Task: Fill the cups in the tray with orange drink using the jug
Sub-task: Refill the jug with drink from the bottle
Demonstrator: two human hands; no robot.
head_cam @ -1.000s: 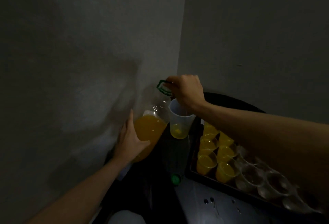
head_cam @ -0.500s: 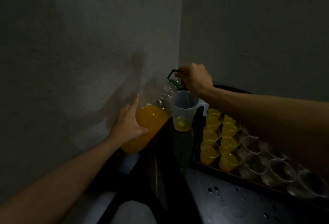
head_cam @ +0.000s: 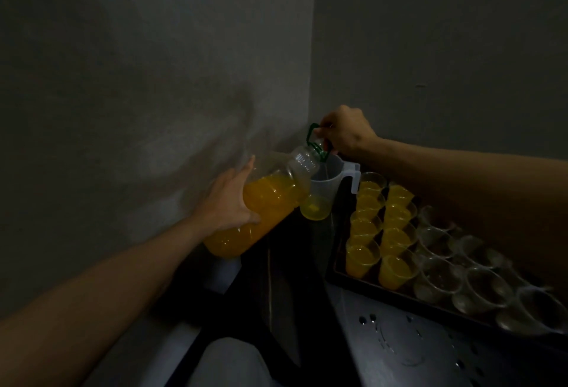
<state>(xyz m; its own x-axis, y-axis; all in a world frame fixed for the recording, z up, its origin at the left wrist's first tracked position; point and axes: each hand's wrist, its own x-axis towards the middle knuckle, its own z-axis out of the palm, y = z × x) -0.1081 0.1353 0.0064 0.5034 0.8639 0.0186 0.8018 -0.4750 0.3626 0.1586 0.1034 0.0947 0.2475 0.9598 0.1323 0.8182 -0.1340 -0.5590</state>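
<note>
Eight or so cups (head_cam: 396,270) filled with orange drink, in the tray (head_cam: 368,286) below the right forearm; many clear cups (head_cam: 439,282) beside them yet to fill. Jug (head_cam: 330,177) just under the right hand (head_cam: 347,133), nearly empty. Judged mid-refill: bottle (head_cam: 270,202) tipped at its rim, green handle (head_cam: 313,137) gripped by the right hand, left hand (head_cam: 227,202) spread flat against its belly.

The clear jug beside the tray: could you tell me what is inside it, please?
The jug holds a shallow pool of orange drink at its bottom; the tilted bottle covers its left side.
</note>
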